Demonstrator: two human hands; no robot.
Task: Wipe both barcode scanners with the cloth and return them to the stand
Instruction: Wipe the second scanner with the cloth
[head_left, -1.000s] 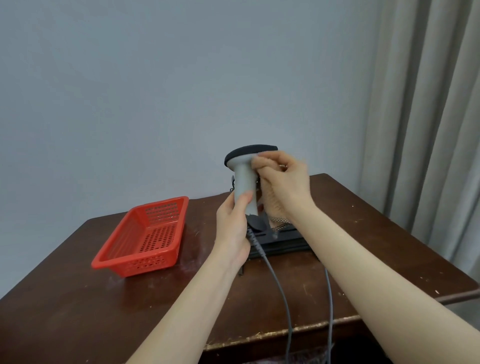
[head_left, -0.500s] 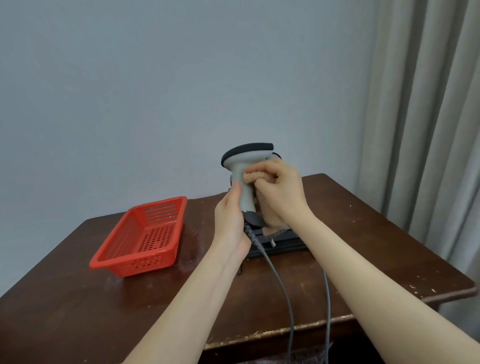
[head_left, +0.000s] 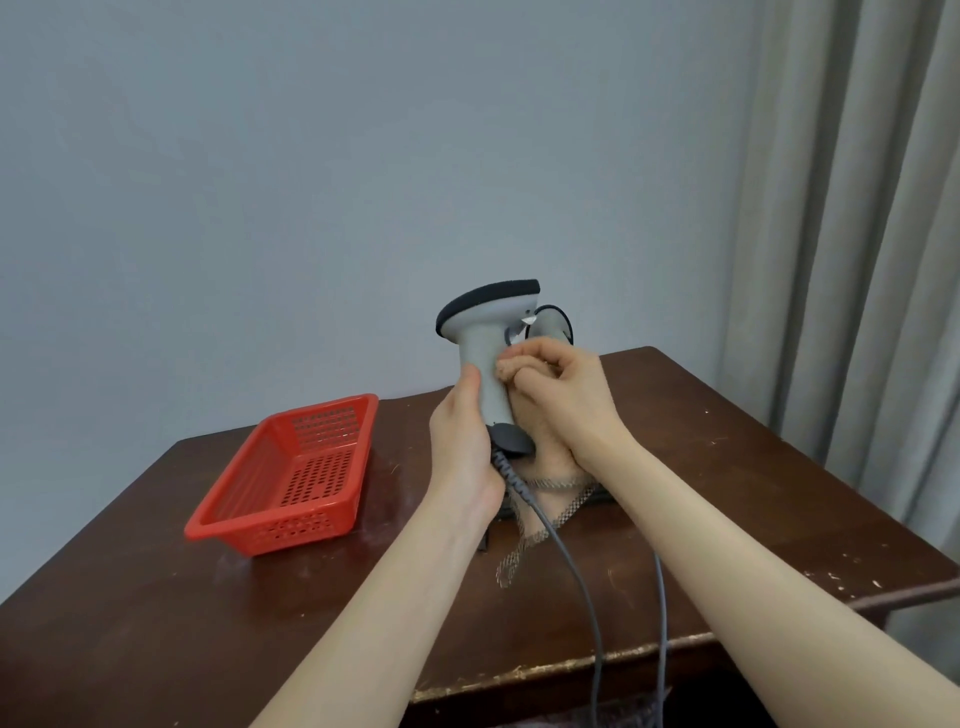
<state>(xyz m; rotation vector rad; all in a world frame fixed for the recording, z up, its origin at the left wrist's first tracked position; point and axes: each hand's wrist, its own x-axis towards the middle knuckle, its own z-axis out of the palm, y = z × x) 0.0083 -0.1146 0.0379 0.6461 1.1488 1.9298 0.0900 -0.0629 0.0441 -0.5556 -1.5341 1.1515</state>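
My left hand (head_left: 464, 436) grips the lower handle of a grey barcode scanner (head_left: 483, 332) with a black head, held upright above the table. My right hand (head_left: 563, 397) presses a tan cloth (head_left: 553, 467) with a mesh edge against the handle's right side. The cloth hangs down below my right wrist. Behind the held scanner, a second scanner (head_left: 553, 325) shows only partly, and its stand is mostly hidden by my hands. Dark parts of the black stand (head_left: 605, 494) show under the cloth. Two grey cables (head_left: 582, 587) run down off the table's front edge.
A red perforated plastic basket (head_left: 291, 473) sits on the left of the dark brown wooden table (head_left: 727, 493). A grey wall is behind, and a pale curtain (head_left: 852, 234) hangs at the right beside the table's edge.
My right hand with the cloth slid down from the scanner's neck to mid handle. The scanner tipped slightly and sits a little lower.
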